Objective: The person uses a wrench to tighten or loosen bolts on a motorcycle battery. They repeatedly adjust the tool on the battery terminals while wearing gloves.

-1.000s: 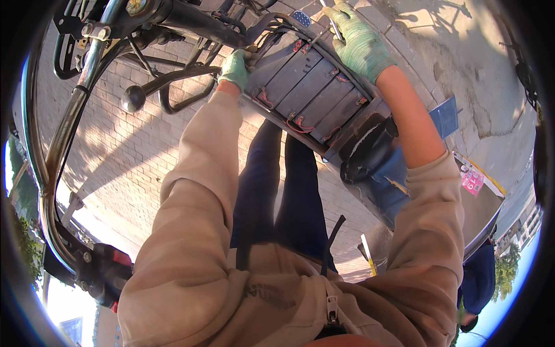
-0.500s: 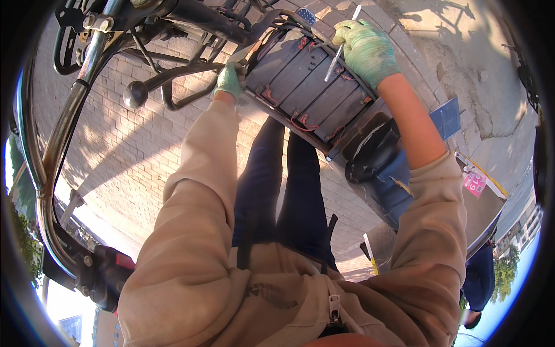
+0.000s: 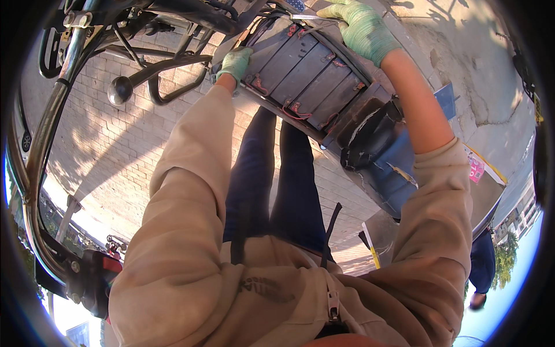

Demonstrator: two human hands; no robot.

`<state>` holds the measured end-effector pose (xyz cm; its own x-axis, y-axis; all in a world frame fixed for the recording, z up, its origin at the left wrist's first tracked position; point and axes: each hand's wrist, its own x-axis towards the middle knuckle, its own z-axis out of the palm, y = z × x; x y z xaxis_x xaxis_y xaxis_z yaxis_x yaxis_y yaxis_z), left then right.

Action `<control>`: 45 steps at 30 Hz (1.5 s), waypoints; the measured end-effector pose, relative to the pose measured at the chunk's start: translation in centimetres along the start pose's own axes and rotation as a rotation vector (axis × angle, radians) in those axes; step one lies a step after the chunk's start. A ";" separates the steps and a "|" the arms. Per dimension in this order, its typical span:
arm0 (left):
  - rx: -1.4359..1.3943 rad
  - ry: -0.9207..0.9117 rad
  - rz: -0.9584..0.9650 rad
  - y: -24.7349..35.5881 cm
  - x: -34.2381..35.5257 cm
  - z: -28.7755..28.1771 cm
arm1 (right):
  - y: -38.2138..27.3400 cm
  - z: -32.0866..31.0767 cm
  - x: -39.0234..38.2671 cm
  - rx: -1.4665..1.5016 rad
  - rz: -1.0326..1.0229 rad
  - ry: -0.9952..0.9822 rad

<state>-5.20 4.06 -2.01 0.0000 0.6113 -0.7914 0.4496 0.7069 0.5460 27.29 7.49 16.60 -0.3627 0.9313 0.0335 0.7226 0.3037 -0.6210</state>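
Observation:
An open battery box [image 3: 324,134] with dark batteries [image 3: 306,72] packed side by side sits in front of me, red wires at their terminals. My left hand [image 3: 234,63], in a green glove, curls closed at the box's left rim; its grip is partly hidden. In my right hand [image 3: 361,33], also gloved, is a slim whitish rod [image 3: 312,17], pinched over the far end of the box. The rod points left along the far edge, and its exact kind cannot be made out.
A torn black-and-blue seat [image 3: 384,156] leans right of the box. Black frame tubes, a lever with a round knob [image 3: 120,91] and a handlebar [image 3: 43,162] take up the left. Brick paving [image 3: 115,139] lies below. Another person [image 3: 481,263] is at the far right.
My right hand has moved up and slightly left; the rod has swung from steep to nearly level. My left hand stays at the rim, a little nearer the box's inside. The view has shifted slightly.

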 end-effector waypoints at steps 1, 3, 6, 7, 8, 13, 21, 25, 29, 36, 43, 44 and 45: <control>0.090 0.023 -0.022 0.5 0.1 0.9 | 0.6 -0.2 0.1 -0.074 -0.084 -0.019; 0.271 0.040 0.031 2.0 0.7 2.7 | 1.2 -0.5 0.0 -0.109 -0.063 -0.086; 0.479 0.039 0.072 4.2 1.9 4.8 | 0.8 -0.3 -0.8 -0.038 0.198 -0.174; 0.516 0.038 0.081 4.9 2.4 5.5 | 0.2 -0.2 -1.7 -0.047 0.252 -0.174; 0.550 0.040 0.096 5.5 2.9 6.1 | -0.6 -0.1 -2.6 -0.044 0.276 -0.157; 0.625 0.079 0.153 6.0 5.6 7.8 | -4.7 1.6 -6.8 -0.141 0.154 0.023; 0.364 -0.164 0.417 2.5 8.9 8.5 | -8.6 6.2 -4.3 -0.117 0.349 0.116; 0.525 -0.250 0.552 3.5 6.7 7.3 | -8.9 7.0 -1.6 -0.160 0.446 0.136; 1.036 -0.204 0.498 6.0 4.9 7.2 | -7.7 6.7 -1.2 -0.031 0.535 0.254; 1.044 -0.016 0.513 4.2 5.6 4.7 | -3.9 2.8 -2.1 0.126 0.594 0.210; 0.981 -0.157 0.440 6.3 5.0 3.1 | -1.6 0.4 -0.9 -0.027 0.289 -0.049; 1.087 -0.192 0.412 7.0 4.3 3.1 | -1.4 0.3 -0.5 -0.156 0.204 -0.114; 1.057 -0.213 0.360 7.4 3.4 3.2 | -1.2 0.2 -0.2 -0.204 0.169 -0.093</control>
<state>0.99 10.19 -1.52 0.3882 0.5742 -0.7208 0.9210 -0.2136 0.3258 26.36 6.88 17.19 -0.2726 0.9526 -0.1349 0.8775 0.1887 -0.4408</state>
